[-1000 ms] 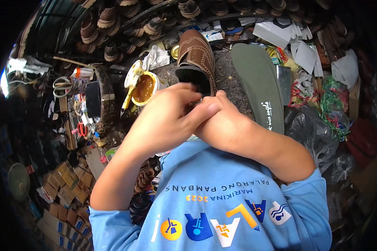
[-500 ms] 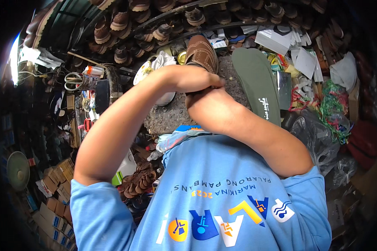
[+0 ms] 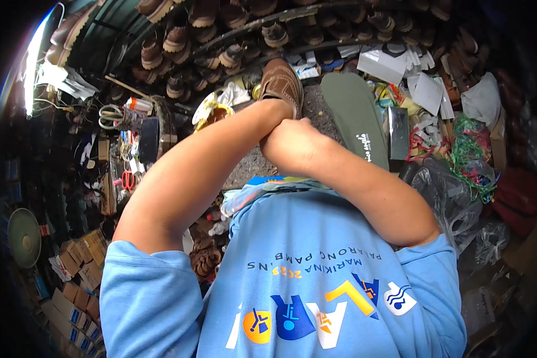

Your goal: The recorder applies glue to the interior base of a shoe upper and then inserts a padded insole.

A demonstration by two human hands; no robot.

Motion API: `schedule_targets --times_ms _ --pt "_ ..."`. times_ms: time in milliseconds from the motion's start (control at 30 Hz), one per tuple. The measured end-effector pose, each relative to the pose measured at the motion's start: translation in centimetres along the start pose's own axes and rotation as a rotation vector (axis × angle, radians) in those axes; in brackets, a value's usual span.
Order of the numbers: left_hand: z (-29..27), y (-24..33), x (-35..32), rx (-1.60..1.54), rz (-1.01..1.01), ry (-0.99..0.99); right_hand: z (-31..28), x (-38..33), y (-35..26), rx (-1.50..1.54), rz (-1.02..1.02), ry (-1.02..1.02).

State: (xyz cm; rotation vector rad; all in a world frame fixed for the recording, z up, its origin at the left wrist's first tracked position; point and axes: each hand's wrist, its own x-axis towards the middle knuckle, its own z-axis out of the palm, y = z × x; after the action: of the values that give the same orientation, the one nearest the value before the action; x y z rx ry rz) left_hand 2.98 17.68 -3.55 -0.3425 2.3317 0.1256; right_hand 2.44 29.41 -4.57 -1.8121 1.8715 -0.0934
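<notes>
A brown leather shoe with punched holes lies toe away from me on a rough grey block. My right hand is closed at its heel end, knuckles up, with the fingertips out of sight. Across the shoe's opening comes my left hand; its wrist shows, while the fingers are hidden behind the right hand and the shoe. To the right of the shoe lies a long, dark green, sole-shaped sheet. A yellow-smeared container stands to the left, beside a white crumpled cloth.
Rows of brown shoes line the racks at the far side. On the left are grey-handled scissors, red-handled scissors and stacked boxes. Plastic bags, tangled green netting and white papers crowd the right.
My left hand, whose fingers lay across the right wrist, has drawn back and now sits behind the right hand. The right hand has come over it. The view has shifted slightly.
</notes>
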Motion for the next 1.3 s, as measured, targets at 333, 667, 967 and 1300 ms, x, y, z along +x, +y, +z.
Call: schedule_targets --times_ms 333,667,967,1300 --pt "-0.6 0.5 1.6 0.021 -0.001 0.063 0.5 0.0 0.2 -0.009 0.023 -0.019" --pt "0.4 -1.3 3.3 0.014 0.008 0.097 0.9 -0.1 0.0 0.032 0.002 0.076" --pt "1.3 -0.8 3.8 0.020 -0.007 0.155 -0.1 0.0 -0.2 -0.031 0.042 -0.053" --pt "0.2 -1.2 7.2 0.032 -0.029 0.190 1.5 -0.2 -0.2 0.012 0.019 0.093"
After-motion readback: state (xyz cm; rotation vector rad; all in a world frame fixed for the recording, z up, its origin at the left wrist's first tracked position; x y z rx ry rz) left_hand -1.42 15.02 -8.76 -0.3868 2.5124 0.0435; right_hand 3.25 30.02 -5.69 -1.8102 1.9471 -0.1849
